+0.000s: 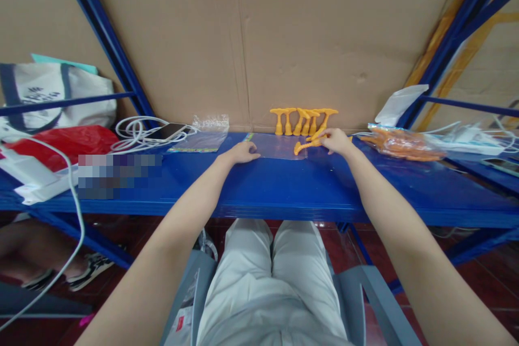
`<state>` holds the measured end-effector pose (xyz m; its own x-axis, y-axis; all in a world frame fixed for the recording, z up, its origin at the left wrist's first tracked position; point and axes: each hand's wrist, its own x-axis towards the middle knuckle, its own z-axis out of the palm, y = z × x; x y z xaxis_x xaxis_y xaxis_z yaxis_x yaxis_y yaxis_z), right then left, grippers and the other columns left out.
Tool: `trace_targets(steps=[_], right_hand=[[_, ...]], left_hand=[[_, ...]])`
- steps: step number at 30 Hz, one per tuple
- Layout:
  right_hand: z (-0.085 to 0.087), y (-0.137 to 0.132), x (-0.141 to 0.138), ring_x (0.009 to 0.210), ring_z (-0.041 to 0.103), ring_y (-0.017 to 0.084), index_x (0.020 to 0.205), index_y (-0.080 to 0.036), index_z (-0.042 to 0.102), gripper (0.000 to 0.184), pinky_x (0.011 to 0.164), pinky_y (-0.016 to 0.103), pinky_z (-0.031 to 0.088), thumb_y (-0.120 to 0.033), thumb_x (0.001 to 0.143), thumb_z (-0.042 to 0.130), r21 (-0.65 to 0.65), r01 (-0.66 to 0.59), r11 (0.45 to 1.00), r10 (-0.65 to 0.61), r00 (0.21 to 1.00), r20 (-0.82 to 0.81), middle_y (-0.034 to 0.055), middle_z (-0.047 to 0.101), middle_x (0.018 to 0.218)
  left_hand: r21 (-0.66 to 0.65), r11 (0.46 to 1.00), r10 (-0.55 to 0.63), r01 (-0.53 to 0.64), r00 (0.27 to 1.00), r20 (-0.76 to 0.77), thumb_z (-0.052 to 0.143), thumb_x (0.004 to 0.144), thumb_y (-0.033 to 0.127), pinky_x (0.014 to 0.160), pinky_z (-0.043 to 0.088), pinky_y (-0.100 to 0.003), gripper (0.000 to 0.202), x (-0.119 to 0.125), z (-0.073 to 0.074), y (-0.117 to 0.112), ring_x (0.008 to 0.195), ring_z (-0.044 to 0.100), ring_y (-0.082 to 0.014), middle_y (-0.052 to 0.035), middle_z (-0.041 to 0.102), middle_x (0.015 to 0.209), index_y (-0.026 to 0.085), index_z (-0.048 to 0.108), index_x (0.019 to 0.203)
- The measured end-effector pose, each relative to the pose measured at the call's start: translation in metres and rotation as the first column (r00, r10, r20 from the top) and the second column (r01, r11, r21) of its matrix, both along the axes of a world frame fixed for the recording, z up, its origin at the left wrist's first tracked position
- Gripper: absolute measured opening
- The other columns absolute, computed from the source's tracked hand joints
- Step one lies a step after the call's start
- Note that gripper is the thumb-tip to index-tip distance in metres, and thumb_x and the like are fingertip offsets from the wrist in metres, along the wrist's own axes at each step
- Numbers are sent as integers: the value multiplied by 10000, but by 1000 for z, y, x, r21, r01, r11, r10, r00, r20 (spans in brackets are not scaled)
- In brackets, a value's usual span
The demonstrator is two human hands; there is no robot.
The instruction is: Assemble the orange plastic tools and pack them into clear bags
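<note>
My left hand point(243, 153) rests at the left end of a clear plastic bag point(278, 147) lying flat on the blue shelf. Its thumb is apart from its curled fingers, and it touches the bag. In my right hand point(337, 141) is an orange plastic toy hammer point(302, 146), its far end tilted over the right part of the bag. The fingers are closed on its near end and partly hide it. Behind the bag, several similar orange toy hammers point(288, 120) stand upright in a row against the cardboard, and one more piece seems to lean near my fingers.
Another clear bag point(206, 135) and a coiled white cable point(140, 132) lie left, beside red plastic point(68, 140) and a power strip point(44, 189). A bag of orange pieces point(405, 143) lies right. Blue uprights point(101, 27) frame the cardboard point(243, 38). A person's leg shows lower left.
</note>
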<state>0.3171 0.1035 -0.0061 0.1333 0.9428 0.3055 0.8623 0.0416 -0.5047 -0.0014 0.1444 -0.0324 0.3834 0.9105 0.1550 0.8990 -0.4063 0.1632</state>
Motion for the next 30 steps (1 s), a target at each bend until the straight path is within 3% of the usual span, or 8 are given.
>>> trace_targets(steps=[2,5,10,16,20,24,27,30], right_hand=[[-4,2,-5,548,627,161,1124,-148,751,378,565,297,564,-151,797,561,-32,-100,994,98,993,-72,37,722,771],[-11,8,-8,529,598,127,1148,-155,736,388,552,261,546,-137,779,617,-32,-238,971,233,965,-121,1,696,714],[-22,17,-12,724,677,153,966,-175,774,265,764,282,563,-122,711,725,8,-386,923,380,905,-189,-2,741,790],[-25,18,-18,750,689,161,1011,-183,767,304,789,302,570,-201,708,767,21,-471,882,451,830,-328,18,764,842],[-24,18,-18,752,695,175,915,-181,787,260,776,298,569,-251,665,813,-1,-488,873,460,823,-332,13,763,820],[-27,19,-18,749,696,166,972,-208,804,304,701,247,558,-328,693,816,-19,-559,829,520,783,-342,9,775,857],[-28,17,-20,708,687,158,1020,-203,802,343,654,236,549,-358,714,808,-39,-571,820,537,792,-292,11,774,842],[-25,13,-24,753,703,194,977,-172,804,335,709,271,563,-330,683,829,-10,-557,831,552,825,-122,37,780,861]], left_hand=[[-19,998,56,-56,998,-17,611,837,499,991,499,-377,442,0,0,0,1185,639,-296,-121,689,1282,199,692,1151],[-35,984,172,-173,984,-35,617,808,604,1076,438,-477,662,0,0,0,1362,500,-364,-150,549,1475,206,595,1337],[-66,990,130,-128,991,19,618,820,571,1147,371,-354,778,0,-2,3,1414,457,-301,-143,482,1538,159,475,1465],[-13,989,149,-150,965,214,635,833,331,1062,442,-288,532,3,-4,7,1283,589,-257,-86,645,1378,184,601,1344],[-72,979,206,-193,900,384,647,798,213,982,481,-253,397,5,-5,10,1176,650,-221,-80,718,1244,165,683,1190],[-162,979,195,-126,811,551,683,693,103,915,513,-246,399,7,-4,9,1106,674,-202,-89,740,1171,138,710,1089],[-226,971,206,-77,749,629,632,637,8,859,534,-254,431,8,-3,6,1036,691,-191,-97,753,1110,115,719,1045],[-257,965,212,-44,706,675,596,598,-41,863,537,-267,441,8,-4,7,988,696,-181,-81,767,1024,112,728,990]])
